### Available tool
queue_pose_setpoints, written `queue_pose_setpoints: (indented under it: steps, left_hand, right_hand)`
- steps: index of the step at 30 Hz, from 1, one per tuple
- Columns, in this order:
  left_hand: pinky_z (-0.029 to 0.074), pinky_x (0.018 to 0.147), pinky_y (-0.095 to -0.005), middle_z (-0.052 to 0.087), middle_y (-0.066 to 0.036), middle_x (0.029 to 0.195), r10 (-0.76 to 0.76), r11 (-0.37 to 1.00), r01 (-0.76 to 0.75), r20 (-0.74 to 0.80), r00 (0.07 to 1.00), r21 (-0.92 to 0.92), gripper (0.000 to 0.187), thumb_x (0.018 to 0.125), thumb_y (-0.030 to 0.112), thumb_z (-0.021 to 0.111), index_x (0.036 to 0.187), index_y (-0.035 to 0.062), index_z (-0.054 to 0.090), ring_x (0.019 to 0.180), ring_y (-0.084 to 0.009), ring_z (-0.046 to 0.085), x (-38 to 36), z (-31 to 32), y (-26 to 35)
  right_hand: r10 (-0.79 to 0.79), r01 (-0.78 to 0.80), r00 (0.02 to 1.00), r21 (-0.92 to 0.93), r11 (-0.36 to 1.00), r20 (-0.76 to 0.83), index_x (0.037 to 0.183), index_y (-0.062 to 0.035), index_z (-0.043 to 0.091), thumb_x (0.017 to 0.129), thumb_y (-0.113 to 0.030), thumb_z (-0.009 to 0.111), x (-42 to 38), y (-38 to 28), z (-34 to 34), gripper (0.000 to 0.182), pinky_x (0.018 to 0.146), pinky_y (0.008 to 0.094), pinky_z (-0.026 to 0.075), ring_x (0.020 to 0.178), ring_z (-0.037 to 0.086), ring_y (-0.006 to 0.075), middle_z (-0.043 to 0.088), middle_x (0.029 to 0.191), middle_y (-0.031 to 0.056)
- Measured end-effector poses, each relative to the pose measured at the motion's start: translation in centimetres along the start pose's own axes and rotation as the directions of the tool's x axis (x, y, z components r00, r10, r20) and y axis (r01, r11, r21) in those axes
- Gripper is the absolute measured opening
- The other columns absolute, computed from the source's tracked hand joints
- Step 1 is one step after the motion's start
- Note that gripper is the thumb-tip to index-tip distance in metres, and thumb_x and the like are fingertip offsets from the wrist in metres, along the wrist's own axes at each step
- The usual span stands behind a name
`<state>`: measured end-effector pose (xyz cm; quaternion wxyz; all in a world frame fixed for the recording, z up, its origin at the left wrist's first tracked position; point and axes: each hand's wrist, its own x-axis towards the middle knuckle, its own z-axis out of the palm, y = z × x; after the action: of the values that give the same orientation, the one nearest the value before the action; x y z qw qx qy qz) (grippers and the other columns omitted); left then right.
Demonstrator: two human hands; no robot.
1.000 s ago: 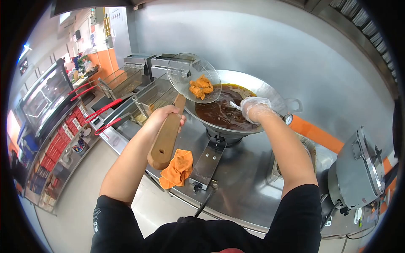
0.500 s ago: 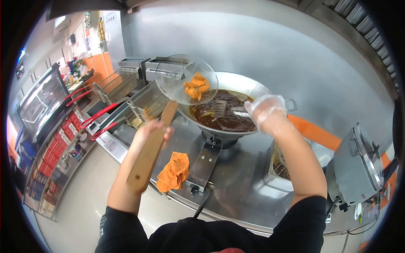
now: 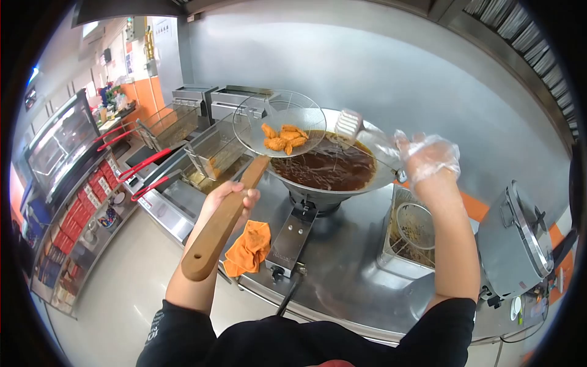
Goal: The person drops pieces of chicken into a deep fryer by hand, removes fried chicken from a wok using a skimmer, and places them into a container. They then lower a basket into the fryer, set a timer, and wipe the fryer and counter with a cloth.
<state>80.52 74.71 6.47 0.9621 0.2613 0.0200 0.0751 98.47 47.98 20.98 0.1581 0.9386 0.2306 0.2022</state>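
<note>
My left hand (image 3: 232,200) grips the wooden handle (image 3: 221,227) of a round wire skimmer (image 3: 247,136). Several pieces of fried chicken (image 3: 286,140) lie in its mesh, above the left side of a wok (image 3: 387,174) of dark brown oil (image 3: 333,168). In a clear plastic glove, my right hand (image 3: 430,160) is right of the wok. It holds a slotted turner (image 3: 350,124), raised over the wok's far side with its blade up and left of the hand. The turner's handle is blurred and partly hidden by the glove.
Left of the wok stand deep fryers with wire baskets (image 3: 214,150) and red handles (image 3: 147,164). An orange cloth (image 3: 247,248) lies near the counter's front edge, beside the burner control (image 3: 292,240). To the right are a metal container (image 3: 394,264) with a small strainer (image 3: 416,225) and a large lidded pot (image 3: 510,244).
The turner has come up out of the oil as my right hand moved right. The skimmer has shifted slightly right and down, and the chicken pieces now lie more spread out.
</note>
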Motion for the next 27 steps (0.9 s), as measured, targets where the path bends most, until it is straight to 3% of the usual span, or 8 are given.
queue_pose_setpoints:
  steps: [3,6,9,12,15,18,22,27]
  left_hand:
    - [0.048,0.052,-0.0203,0.047,-0.008,0.082,-0.105,0.993,0.104,-0.015,0.994,-0.058,0.030,0.079,0.011,0.046,0.103,-0.0033,0.034,0.065,-0.0123,0.051,0.9,0.5,0.0]
    - [0.048,0.052,-0.0198,0.047,-0.008,0.082,-0.127,0.991,0.127,0.007,0.992,-0.047,0.031,0.079,0.011,0.046,0.104,-0.0035,0.034,0.064,-0.0122,0.053,0.5,1.0,-0.2]
    - [0.050,0.051,-0.0203,0.048,-0.009,0.081,-0.110,0.993,0.112,0.042,0.993,-0.046,0.034,0.079,0.011,0.046,0.107,-0.0042,0.032,0.063,-0.0126,0.054,0.0,1.0,-0.4]
    - [0.051,0.052,-0.0221,0.048,-0.009,0.081,-0.102,0.994,0.103,0.056,0.993,-0.027,0.038,0.079,0.010,0.045,0.111,-0.0053,0.030,0.063,-0.0134,0.055,-0.4,0.8,-0.3]
    - [0.052,0.052,-0.0215,0.048,-0.009,0.080,-0.137,0.989,0.141,0.073,0.988,-0.048,0.038,0.079,0.010,0.045,0.111,-0.0054,0.031,0.064,-0.0134,0.055,-0.6,0.9,-0.1]
    - [0.052,0.053,-0.0213,0.047,-0.009,0.081,-0.069,0.996,0.066,0.046,0.997,0.066,0.038,0.080,0.011,0.045,0.111,-0.0056,0.031,0.064,-0.0135,0.055,-0.8,1.0,-0.1]
    - [0.053,0.054,-0.0229,0.047,-0.010,0.083,-0.058,0.998,0.059,0.063,0.996,-0.010,0.038,0.081,0.012,0.043,0.112,-0.0056,0.031,0.065,-0.0148,0.055,-0.7,1.0,0.0]
    - [0.053,0.056,-0.0249,0.046,-0.011,0.084,-0.196,0.967,0.220,0.177,0.964,-0.126,0.036,0.082,0.011,0.041,0.111,-0.0062,0.031,0.066,-0.0164,0.055,-0.7,1.8,0.6]
  right_hand:
    - [-0.034,0.032,0.975,-0.012,0.999,-0.218,0.102,-0.0125,0.054,0.086,-0.020,0.041,1.7,-0.8,1.8,0.022,0.068,0.0417,0.047,0.082,0.058,0.0272,0.059,0.096,0.0091]
    - [-0.106,0.122,0.974,0.069,0.990,-0.203,0.109,-0.0120,0.052,0.084,-0.018,0.042,3.0,-3.7,3.0,0.027,0.062,0.0401,0.047,0.080,0.058,0.0259,0.058,0.090,0.0086]
    - [-0.434,0.326,0.733,-0.289,0.900,-0.524,0.112,-0.0088,0.050,0.085,-0.015,0.040,5.3,-4.6,10.8,0.030,0.062,0.0392,0.047,0.076,0.058,0.0269,0.057,0.088,0.0068]
    - [-0.350,0.327,0.764,-0.142,0.934,-0.543,0.114,-0.0086,0.048,0.084,-0.014,0.041,5.8,-4.4,11.8,0.032,0.062,0.0382,0.047,0.077,0.058,0.0264,0.056,0.090,0.0072]
    - [-0.300,0.319,0.905,0.014,0.948,-0.302,0.121,-0.0084,0.043,0.082,-0.011,0.042,7.3,-4.5,12.6,0.040,0.059,0.0374,0.047,0.080,0.057,0.0247,0.055,0.093,0.0090]
    - [-0.381,0.319,0.839,-0.215,0.923,-0.389,0.120,-0.0073,0.044,0.080,-0.010,0.044,5.1,-3.0,9.8,0.040,0.057,0.0381,0.046,0.080,0.058,0.0239,0.055,0.093,0.0092]
    - [-0.425,0.359,0.823,-0.233,0.904,-0.377,0.120,-0.0061,0.044,0.079,-0.010,0.046,5.1,-2.7,10.2,0.041,0.054,0.0373,0.046,0.079,0.058,0.0230,0.055,0.090,0.0088]
    - [-0.389,0.336,0.847,-0.203,0.920,-0.363,0.121,-0.0064,0.044,0.079,-0.009,0.045,4.9,-2.6,9.9,0.041,0.054,0.0373,0.046,0.078,0.058,0.0223,0.055,0.089,0.0086]
